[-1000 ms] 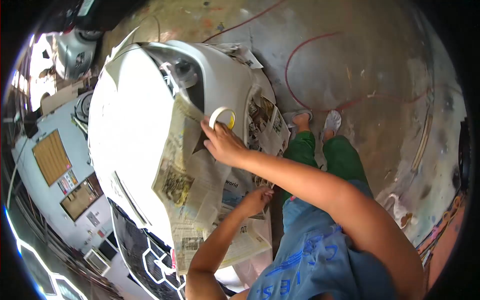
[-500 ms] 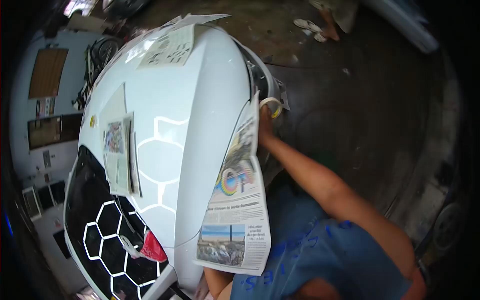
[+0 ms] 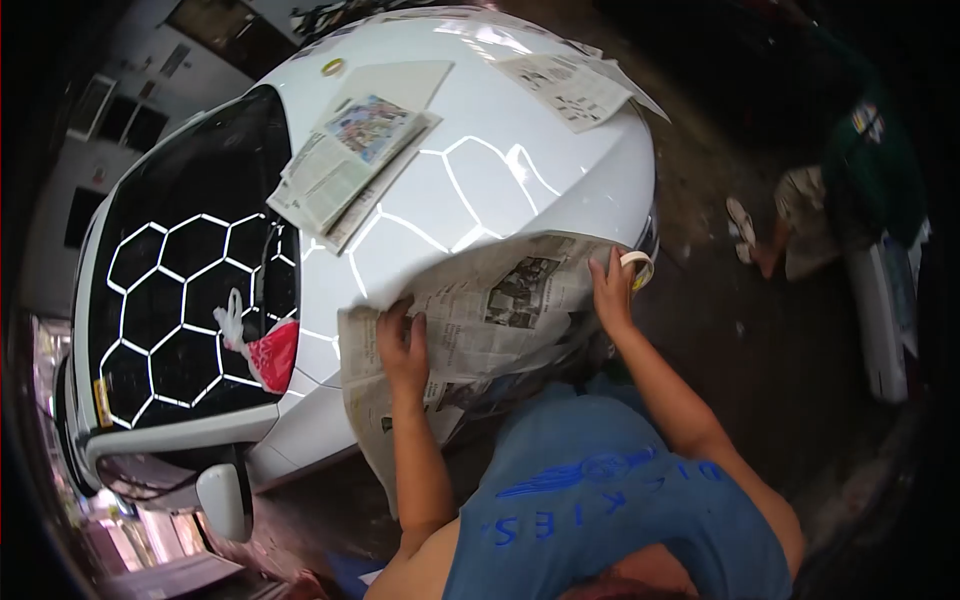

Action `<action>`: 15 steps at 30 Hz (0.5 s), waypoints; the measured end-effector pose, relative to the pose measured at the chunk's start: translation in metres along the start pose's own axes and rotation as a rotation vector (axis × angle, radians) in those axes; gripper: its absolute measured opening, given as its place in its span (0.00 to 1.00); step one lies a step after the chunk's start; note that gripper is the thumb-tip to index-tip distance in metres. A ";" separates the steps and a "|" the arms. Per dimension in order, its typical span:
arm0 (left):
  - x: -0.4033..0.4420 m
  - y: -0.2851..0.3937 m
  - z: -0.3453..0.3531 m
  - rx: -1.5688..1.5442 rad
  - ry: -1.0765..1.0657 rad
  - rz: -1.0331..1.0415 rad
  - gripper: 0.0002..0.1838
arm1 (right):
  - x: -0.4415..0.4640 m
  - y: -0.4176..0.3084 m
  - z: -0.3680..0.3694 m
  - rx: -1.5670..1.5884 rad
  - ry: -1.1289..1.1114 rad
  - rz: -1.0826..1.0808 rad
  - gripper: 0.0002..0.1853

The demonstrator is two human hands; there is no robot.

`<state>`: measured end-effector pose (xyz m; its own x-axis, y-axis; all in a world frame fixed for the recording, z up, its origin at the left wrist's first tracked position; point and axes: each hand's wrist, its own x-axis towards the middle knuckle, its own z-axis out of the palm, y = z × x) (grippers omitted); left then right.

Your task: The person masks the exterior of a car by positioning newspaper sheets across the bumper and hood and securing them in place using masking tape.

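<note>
A sheet of newspaper [image 3: 465, 325] lies along the side of the white car's fender, its lower left part hanging down. My left hand [image 3: 403, 355] rests on the left part of the sheet, fingers apart. At the sheet's right end, near the headlight, my right hand [image 3: 614, 292] is closed around a roll of masking tape [image 3: 636, 268], with its fingertips at the paper's edge. The tape roll is partly hidden by the fingers. The white car's hood [image 3: 560, 195] spreads out beyond the sheet.
Folded newspapers [image 3: 350, 165] and another printed sheet [image 3: 570, 88] lie on the hood, near a small yellow tape roll [image 3: 332, 67]. A red and white plastic bag [image 3: 272, 355] sits by the windshield. The side mirror [image 3: 224, 500] juts out. A person [image 3: 875, 170] is at the right.
The view has turned, so the car appears rotated. The newspaper sheet now shows a different page and lies spread sideways. My left hand has come into view on it; my right hand still has the tape.
</note>
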<state>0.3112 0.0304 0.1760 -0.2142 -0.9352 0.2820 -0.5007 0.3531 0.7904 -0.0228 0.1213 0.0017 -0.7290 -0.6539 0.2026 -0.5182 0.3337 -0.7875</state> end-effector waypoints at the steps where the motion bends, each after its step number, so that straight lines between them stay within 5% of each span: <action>1: 0.005 -0.006 0.006 0.168 0.071 0.108 0.19 | 0.001 -0.018 -0.002 0.037 -0.032 0.015 0.34; 5: 0.024 -0.015 0.015 0.566 0.157 0.285 0.20 | 0.005 -0.067 -0.006 0.035 -0.110 -0.286 0.31; 15: 0.016 -0.031 0.003 0.665 0.112 0.343 0.21 | 0.043 -0.191 0.044 -0.070 -0.324 -1.037 0.24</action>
<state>0.3212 0.0048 0.1543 -0.3806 -0.7547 0.5344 -0.8294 0.5342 0.1637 0.0646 -0.0003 0.1347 0.2247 -0.7842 0.5784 -0.8451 -0.4524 -0.2849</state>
